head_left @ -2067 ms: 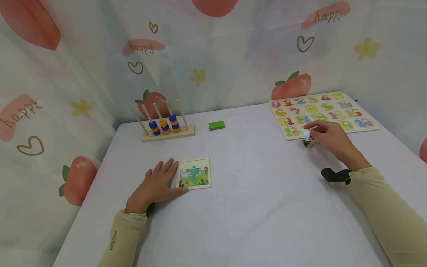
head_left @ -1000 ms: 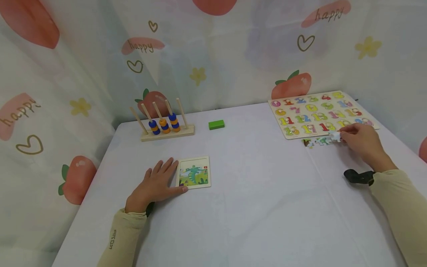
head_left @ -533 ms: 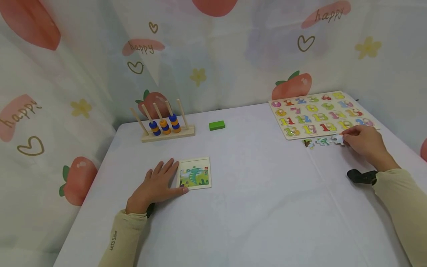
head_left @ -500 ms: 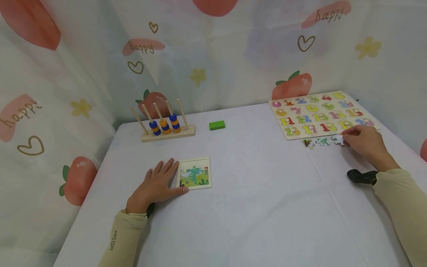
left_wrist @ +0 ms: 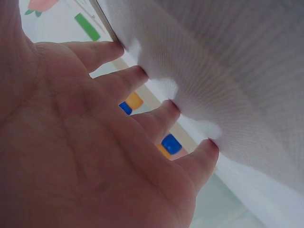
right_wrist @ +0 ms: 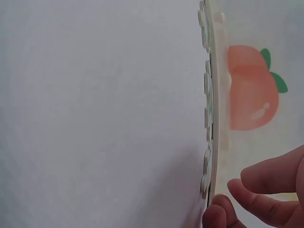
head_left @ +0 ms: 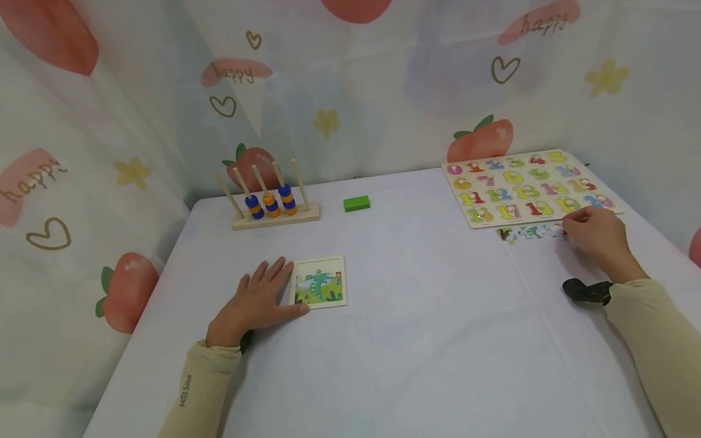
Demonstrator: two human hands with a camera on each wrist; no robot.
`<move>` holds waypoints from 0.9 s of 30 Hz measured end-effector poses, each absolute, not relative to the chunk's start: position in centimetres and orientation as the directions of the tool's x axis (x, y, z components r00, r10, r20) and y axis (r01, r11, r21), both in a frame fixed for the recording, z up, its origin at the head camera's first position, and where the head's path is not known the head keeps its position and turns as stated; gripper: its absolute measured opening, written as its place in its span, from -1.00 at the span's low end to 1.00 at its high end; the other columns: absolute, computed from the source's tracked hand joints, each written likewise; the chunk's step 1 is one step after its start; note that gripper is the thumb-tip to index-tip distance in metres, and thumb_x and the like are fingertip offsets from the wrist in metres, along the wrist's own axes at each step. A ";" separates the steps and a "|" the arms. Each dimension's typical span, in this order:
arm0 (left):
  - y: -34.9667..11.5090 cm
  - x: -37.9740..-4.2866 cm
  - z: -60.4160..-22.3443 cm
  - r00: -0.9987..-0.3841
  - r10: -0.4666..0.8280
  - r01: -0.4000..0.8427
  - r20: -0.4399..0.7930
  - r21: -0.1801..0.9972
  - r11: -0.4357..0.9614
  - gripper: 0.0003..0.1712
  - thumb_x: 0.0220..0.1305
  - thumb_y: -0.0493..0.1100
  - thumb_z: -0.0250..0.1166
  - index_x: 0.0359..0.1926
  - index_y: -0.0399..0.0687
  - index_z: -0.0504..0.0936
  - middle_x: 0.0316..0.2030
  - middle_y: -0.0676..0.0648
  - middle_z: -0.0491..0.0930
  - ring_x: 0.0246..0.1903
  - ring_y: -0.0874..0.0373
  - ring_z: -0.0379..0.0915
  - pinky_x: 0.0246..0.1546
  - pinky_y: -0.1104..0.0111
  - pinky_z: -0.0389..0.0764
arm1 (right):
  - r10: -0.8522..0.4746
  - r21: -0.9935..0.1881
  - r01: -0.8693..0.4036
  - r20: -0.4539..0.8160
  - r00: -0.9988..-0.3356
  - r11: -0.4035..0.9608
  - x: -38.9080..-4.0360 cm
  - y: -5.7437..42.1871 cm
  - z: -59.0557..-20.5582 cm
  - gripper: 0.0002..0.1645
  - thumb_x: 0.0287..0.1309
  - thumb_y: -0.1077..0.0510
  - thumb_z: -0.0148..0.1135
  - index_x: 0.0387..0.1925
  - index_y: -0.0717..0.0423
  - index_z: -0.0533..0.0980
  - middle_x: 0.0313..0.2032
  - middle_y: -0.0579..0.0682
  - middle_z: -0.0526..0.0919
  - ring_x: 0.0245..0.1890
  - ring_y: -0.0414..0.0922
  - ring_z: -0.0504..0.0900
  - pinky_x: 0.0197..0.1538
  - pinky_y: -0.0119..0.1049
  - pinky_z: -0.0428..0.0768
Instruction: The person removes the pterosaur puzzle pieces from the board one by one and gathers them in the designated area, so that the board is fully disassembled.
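My left hand [head_left: 254, 310] lies spread on the table, its index finger and thumb touching the left side of a small framed dinosaur puzzle [head_left: 319, 281]. In the left wrist view the fingers [left_wrist: 156, 123] are extended and hold nothing. My right hand [head_left: 598, 237] is at the right end of a row of loose jigsaw pieces [head_left: 530, 232]. Its thumb and fingertips are bent together beside the rightmost visible piece. Whether they pinch it or only touch it is hidden. The right wrist view shows the pieces [right_wrist: 207, 118] edge-on beside the bent fingers [right_wrist: 270, 178].
A wooden number puzzle board [head_left: 468, 188] lies just behind the row of pieces. At the back left stands a bead counting rack [head_left: 274, 222] with blue and orange beads. A green block [head_left: 356, 204] sits between them. A patterned curtain [head_left: 383, 91] rises behind the white table [head_left: 416, 340].
My right hand has moved rightward from the board's left corner, carrying a jigsaw piece and lowering it at the row's right end. Lately it has shifted only slightly. The left hand stays still.
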State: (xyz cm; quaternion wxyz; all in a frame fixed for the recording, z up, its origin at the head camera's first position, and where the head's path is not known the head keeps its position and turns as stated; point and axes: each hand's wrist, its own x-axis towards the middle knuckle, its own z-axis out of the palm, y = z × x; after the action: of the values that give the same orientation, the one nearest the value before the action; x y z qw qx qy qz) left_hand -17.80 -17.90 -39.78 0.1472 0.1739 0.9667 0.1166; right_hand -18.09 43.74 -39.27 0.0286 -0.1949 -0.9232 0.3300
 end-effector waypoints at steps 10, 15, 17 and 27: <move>-17.8 -17.9 -39.8 -0.898 0.367 0.299 -0.243 0.275 0.914 0.23 0.34 0.45 0.34 0.71 -0.15 0.08 0.69 -0.26 -0.04 0.63 -0.39 -0.22 0.49 -0.41 -0.12 | 0.350 -0.636 0.274 -0.006 -0.937 0.722 -18.3 40.7 -38.0 -0.39 0.62 0.00 -0.11 0.25 0.53 0.36 0.04 0.47 0.47 -0.07 0.27 0.41 -0.24 -0.12 0.48; -18.0 -18.0 -40.2 -0.897 0.365 0.293 -0.249 0.283 0.913 0.24 0.33 0.45 0.35 0.72 -0.13 0.07 0.70 -0.24 -0.06 0.64 -0.38 -0.25 0.50 -0.40 -0.15 | 0.288 -0.643 0.198 0.037 -0.957 0.740 -18.9 38.3 -37.4 -0.42 0.64 0.00 -0.09 0.24 0.49 0.40 0.08 0.47 0.50 -0.04 0.28 0.44 -0.20 -0.13 0.48; -18.1 -18.1 -40.4 -0.898 0.364 0.290 -0.250 0.286 0.913 0.24 0.33 0.46 0.35 0.72 -0.11 0.06 0.70 -0.23 -0.06 0.64 -0.37 -0.26 0.50 -0.40 -0.16 | 0.256 -0.650 0.163 0.050 -0.965 0.742 -19.2 37.3 -37.3 -0.44 0.64 0.00 -0.07 0.24 0.47 0.42 0.08 0.46 0.52 -0.04 0.26 0.46 -0.20 -0.17 0.49; -18.0 -18.2 -40.3 -0.900 0.362 0.290 -0.242 0.288 0.913 0.24 0.33 0.46 0.36 0.72 -0.12 0.07 0.70 -0.23 -0.05 0.64 -0.38 -0.24 0.50 -0.40 -0.14 | 0.156 -0.699 0.059 0.076 -0.985 0.713 -20.4 33.0 -36.6 -0.44 0.65 -0.06 -0.02 0.23 0.39 0.46 0.10 0.39 0.56 -0.02 0.22 0.50 -0.24 -0.32 0.54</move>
State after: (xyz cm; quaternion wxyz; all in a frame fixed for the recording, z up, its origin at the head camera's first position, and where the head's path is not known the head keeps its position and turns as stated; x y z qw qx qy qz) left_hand -18.15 -18.05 -40.27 0.1464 0.1687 0.9669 0.1233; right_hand -20.40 32.99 -36.60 0.0649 -0.0583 -0.9231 0.3745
